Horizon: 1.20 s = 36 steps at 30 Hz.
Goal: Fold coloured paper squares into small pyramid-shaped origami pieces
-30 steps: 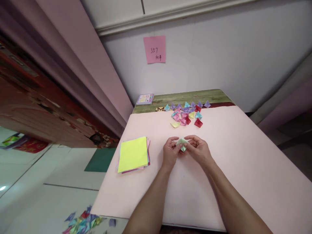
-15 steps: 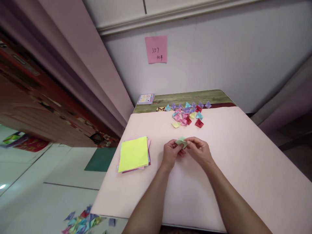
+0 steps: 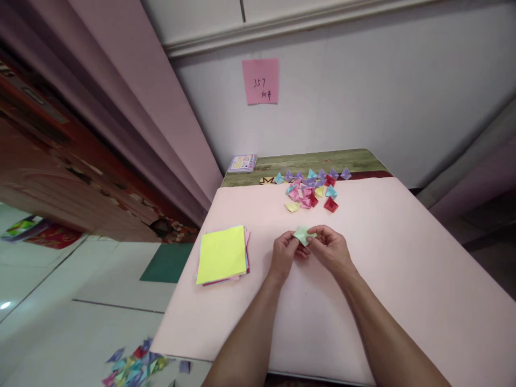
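A small folded piece of pale green paper (image 3: 303,234) is held up over the table between both hands. My left hand (image 3: 284,251) is closed on its left side, thumb on top. My right hand (image 3: 329,246) pinches its right corner between thumb and fingers. Beyond the hands lies a cluster of small folded paper boats (image 3: 309,192) in pink, red, purple, blue and yellow. To the left of my left hand sits a stack of square paper (image 3: 222,255), with a bright yellow sheet on top.
A pink cover lies over most of the table (image 3: 322,322). At the back left corner is a small pile of printed cards (image 3: 242,163). More folded papers (image 3: 135,365) lie on the floor, lower left. A pink note (image 3: 260,81) hangs on the wall.
The green paper has opened out a little and shows a wider, pointed face. Both hands keep hold of it in nearly the same place. The view has shifted slightly.
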{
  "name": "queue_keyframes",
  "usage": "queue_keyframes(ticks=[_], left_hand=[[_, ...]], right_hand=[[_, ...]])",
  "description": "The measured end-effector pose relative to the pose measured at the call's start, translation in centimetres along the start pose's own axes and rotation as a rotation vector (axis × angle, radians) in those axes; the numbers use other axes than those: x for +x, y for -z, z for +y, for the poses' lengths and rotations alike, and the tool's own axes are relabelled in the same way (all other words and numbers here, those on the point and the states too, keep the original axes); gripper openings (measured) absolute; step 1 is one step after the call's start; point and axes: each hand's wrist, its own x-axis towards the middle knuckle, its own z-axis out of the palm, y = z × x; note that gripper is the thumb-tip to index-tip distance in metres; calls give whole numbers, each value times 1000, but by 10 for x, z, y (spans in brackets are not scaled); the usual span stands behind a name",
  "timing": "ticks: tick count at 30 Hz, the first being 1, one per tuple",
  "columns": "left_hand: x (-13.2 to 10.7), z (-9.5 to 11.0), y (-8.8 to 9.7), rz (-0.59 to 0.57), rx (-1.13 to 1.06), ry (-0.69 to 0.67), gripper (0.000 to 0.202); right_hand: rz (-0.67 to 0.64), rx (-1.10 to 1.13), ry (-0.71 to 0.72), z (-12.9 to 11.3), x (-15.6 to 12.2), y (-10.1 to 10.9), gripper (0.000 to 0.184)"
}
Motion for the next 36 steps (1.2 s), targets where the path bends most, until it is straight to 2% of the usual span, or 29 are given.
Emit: queue_keyframes(ticks=[8, 15, 20, 24, 26, 29, 32, 34, 36], left_hand=[[1, -2, -3, 66, 2, -13, 37], [2, -5, -1, 46, -12, -80, 30], [0, -10, 1, 64, 104, -175, 50], [-1, -15, 2, 102, 222, -232, 27], [-1, -16, 3, 131, 251, -250, 22], [0, -13, 3, 163, 308, -282, 19], [1, -7, 3, 192, 385, -344, 16], [0, -4, 3, 161, 404, -377, 18], [0, -4, 3, 101, 372, -353, 21]], right_hand=[[10, -44, 33, -1, -3, -2, 31], [8, -78, 63, -3, -2, 1, 35], [28, -150, 82, -1, -1, 2, 38], [40, -228, 94, -3, -2, 2, 28], [47, -260, 120, -5, -2, 1, 22], [65, -262, 171, -8, -3, 1, 17], [59, -255, 144, -10, -3, 1, 19], [42, -252, 113, -11, -3, 1, 20], [16, -244, 92, -12, -4, 1, 22]])
